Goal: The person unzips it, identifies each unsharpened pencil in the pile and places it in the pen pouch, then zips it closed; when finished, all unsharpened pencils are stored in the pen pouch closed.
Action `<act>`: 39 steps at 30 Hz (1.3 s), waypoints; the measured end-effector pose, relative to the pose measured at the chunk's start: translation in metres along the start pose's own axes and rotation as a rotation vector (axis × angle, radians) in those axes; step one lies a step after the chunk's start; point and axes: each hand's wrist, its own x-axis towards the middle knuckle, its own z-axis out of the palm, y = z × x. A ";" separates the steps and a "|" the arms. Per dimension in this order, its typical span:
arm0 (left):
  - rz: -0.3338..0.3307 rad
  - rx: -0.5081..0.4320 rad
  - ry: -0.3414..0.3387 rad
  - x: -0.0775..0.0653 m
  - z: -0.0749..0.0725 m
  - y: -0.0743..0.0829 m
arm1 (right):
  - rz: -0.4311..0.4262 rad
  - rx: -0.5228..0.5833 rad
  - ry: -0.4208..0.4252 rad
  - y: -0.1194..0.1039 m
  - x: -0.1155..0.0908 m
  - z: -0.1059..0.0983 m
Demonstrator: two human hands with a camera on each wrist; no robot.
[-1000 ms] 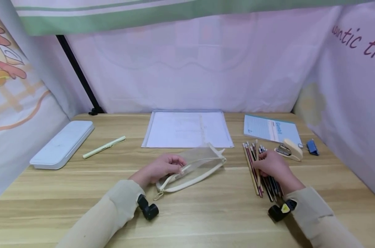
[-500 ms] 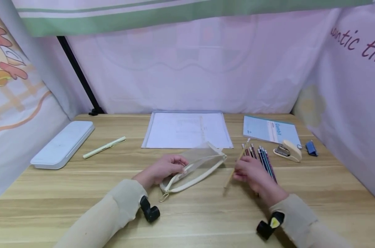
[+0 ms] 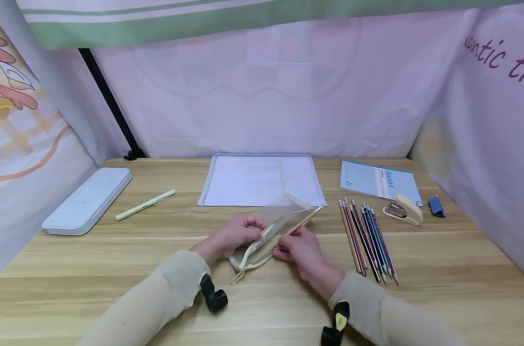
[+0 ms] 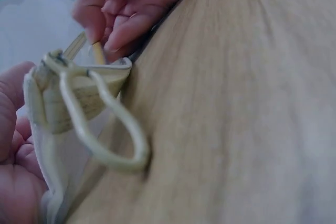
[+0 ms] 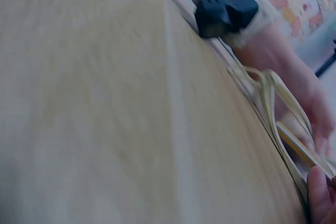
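My left hand (image 3: pixel 240 234) grips the zipped edge of a pale see-through mesh pencil pouch (image 3: pixel 283 209), whose mouth gapes. Between the thumb and fingers of my right hand (image 3: pixel 304 252) is a yellow pencil (image 3: pixel 307 219), slanted along the opening. Seen from the right wrist, the lower end of the pencil (image 5: pixel 295 141) lies between the two zipper edges. A cord loop (image 4: pixel 107 129) hangs from the zipper end in the left wrist view. Several more pencils (image 3: pixel 369 240) lie in a loose row on the table to the right.
A stapler (image 3: pixel 404 210), a blue binder clip (image 3: pixel 436 206) and a blue notebook (image 3: pixel 379 180) lie at the right. Behind the pouch is a white paper sheet (image 3: pixel 257 180). On the left are a pale green pen (image 3: pixel 146 205) and a white case (image 3: pixel 89 201).
My right hand has picked one yellow pencil from the row and carried it left to the pouch mouth. The left hand keeps its grip and has shifted slightly right with the pouch.
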 end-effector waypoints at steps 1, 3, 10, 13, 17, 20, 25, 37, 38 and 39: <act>0.005 -0.001 0.004 0.000 0.000 0.000 | 0.004 -0.003 -0.025 0.001 -0.002 0.004; 0.012 -0.010 0.015 0.000 0.001 -0.001 | 0.019 -0.013 -0.074 0.003 -0.005 0.012; 0.023 -0.064 0.050 0.000 0.002 -0.001 | 0.057 -0.098 -0.128 0.000 -0.003 0.003; 0.022 -0.077 0.044 -0.001 0.002 -0.002 | 0.056 -0.143 -0.146 -0.003 0.000 -0.017; 0.025 -0.097 0.030 -0.001 0.002 -0.004 | 0.012 -0.223 -0.179 -0.016 0.002 -0.058; 0.033 -0.101 0.024 -0.001 0.002 -0.004 | -0.054 -0.345 -0.165 -0.032 0.004 -0.094; 0.041 -0.096 0.021 -0.001 0.000 -0.002 | -0.102 -0.585 -0.120 -0.050 0.014 -0.148; 0.036 -0.070 0.010 -0.002 0.000 -0.002 | -0.094 -1.029 -0.080 -0.054 0.025 -0.179; 0.037 -0.069 0.010 -0.002 -0.001 -0.002 | -0.100 -1.057 -0.088 -0.055 0.026 -0.178; 0.037 -0.068 0.010 -0.002 -0.001 -0.002 | -0.103 -1.079 -0.094 -0.056 0.027 -0.177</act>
